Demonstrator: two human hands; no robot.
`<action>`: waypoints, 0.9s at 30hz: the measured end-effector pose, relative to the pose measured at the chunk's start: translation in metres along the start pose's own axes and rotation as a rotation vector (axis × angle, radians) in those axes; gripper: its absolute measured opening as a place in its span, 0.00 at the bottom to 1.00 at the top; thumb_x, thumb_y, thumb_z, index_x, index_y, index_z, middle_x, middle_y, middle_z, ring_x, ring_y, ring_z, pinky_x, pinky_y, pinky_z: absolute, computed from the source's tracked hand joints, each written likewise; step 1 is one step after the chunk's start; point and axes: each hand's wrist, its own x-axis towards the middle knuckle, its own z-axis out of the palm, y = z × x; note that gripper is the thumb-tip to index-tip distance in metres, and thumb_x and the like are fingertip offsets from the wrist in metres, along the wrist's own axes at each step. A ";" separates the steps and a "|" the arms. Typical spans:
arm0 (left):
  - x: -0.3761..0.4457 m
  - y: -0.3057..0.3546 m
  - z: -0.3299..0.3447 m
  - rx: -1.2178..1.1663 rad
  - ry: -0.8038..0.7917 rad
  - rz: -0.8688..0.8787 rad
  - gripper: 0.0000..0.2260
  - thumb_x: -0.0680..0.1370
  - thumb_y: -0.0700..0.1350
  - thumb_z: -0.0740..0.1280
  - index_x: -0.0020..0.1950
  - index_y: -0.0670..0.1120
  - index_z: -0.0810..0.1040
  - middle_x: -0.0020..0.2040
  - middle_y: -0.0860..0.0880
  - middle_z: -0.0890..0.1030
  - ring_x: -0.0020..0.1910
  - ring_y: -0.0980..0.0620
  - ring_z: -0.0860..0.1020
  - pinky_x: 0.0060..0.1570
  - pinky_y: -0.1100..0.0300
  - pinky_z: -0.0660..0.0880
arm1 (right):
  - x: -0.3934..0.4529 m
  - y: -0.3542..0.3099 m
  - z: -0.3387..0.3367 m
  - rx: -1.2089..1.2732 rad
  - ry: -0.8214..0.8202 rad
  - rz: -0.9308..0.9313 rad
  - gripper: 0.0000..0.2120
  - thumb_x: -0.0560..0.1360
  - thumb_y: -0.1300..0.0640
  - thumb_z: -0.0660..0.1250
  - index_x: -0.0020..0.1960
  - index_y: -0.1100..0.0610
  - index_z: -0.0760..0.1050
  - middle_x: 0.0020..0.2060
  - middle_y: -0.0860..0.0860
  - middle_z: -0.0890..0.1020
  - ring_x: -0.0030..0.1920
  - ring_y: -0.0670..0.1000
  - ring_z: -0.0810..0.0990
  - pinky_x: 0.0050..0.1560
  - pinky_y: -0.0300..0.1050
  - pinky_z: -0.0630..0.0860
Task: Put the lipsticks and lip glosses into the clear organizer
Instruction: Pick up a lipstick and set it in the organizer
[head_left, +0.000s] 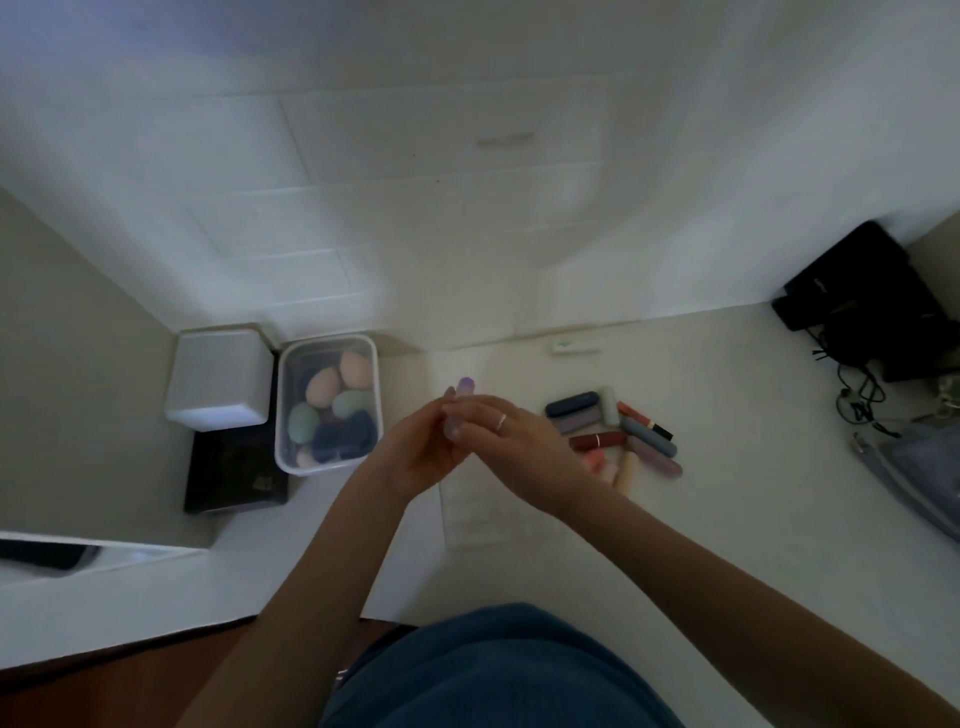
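Together, the left hand (421, 447) and right hand (511, 436) pinch a purple-tipped lip gloss (460, 402) above the clear organizer (483, 512), fingers closed around it, lipsticks (618, 431) lying just right.

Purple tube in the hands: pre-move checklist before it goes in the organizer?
1. Purple tube held: ok, left hand and right hand both on it.
2. Cap closed: cannot tell, fingers cover the middle.
3. Organizer located: ok, clear tray below the hands, partly hidden by the forearms.
4. Free slot in the organizer: cannot tell, too faint and covered.
5. Remaining lipsticks within view: ok, piled right of the hands.
6. Sponge bin clear of the path: ok, off to the left.
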 end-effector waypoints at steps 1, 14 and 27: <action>-0.001 0.000 -0.002 0.004 0.002 0.002 0.13 0.81 0.46 0.55 0.58 0.42 0.74 0.46 0.49 0.83 0.44 0.54 0.81 0.42 0.62 0.80 | -0.004 -0.002 -0.002 -0.059 0.015 -0.076 0.15 0.78 0.58 0.59 0.61 0.60 0.76 0.64 0.54 0.77 0.65 0.44 0.70 0.67 0.29 0.62; -0.030 -0.019 -0.006 0.156 -0.107 0.046 0.14 0.73 0.47 0.68 0.57 0.44 0.76 0.47 0.48 0.81 0.40 0.56 0.80 0.35 0.61 0.77 | 0.003 -0.023 -0.017 0.890 0.182 0.615 0.13 0.80 0.61 0.60 0.63 0.56 0.73 0.50 0.60 0.83 0.51 0.58 0.81 0.53 0.47 0.79; -0.044 -0.031 -0.021 0.065 -0.021 0.006 0.15 0.81 0.45 0.55 0.59 0.39 0.76 0.50 0.42 0.84 0.42 0.49 0.84 0.35 0.60 0.80 | 0.002 -0.024 -0.016 1.030 0.288 0.675 0.05 0.76 0.63 0.67 0.44 0.59 0.71 0.39 0.57 0.82 0.39 0.50 0.83 0.45 0.43 0.82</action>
